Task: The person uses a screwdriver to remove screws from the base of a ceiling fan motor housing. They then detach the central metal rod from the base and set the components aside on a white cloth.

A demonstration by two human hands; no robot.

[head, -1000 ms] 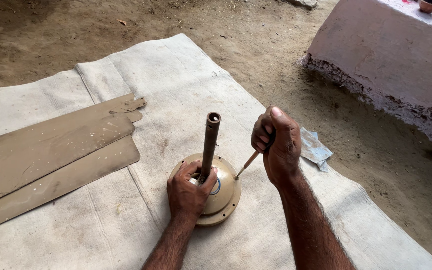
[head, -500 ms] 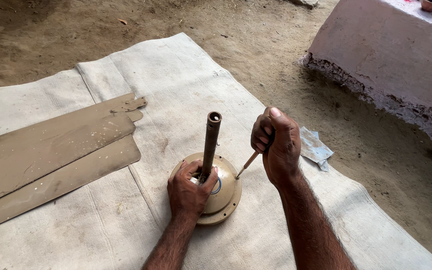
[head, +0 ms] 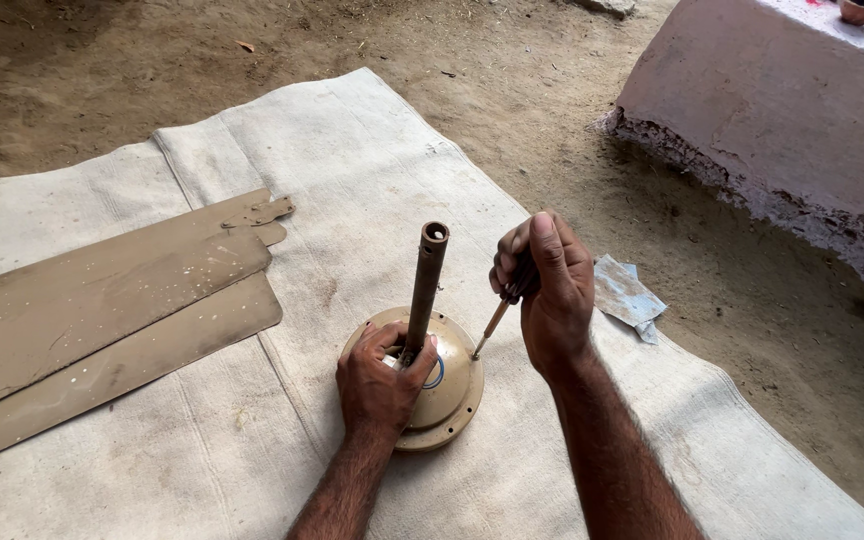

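While the left hand [head: 377,385] presses on the motor [head: 442,400], the right hand [head: 549,290] works a screwdriver [head: 492,325] into it.
The motor sits low in the middle of the frame on a pale cloth [head: 372,170], its rod [head: 425,285] standing upright. The left hand lies with fingers curled around the rod's base. The right hand is a closed fist around the screwdriver handle, tip touching the motor's right rim. Brown blades [head: 102,310] lie at the left; a rag [head: 627,295] lies at the right.
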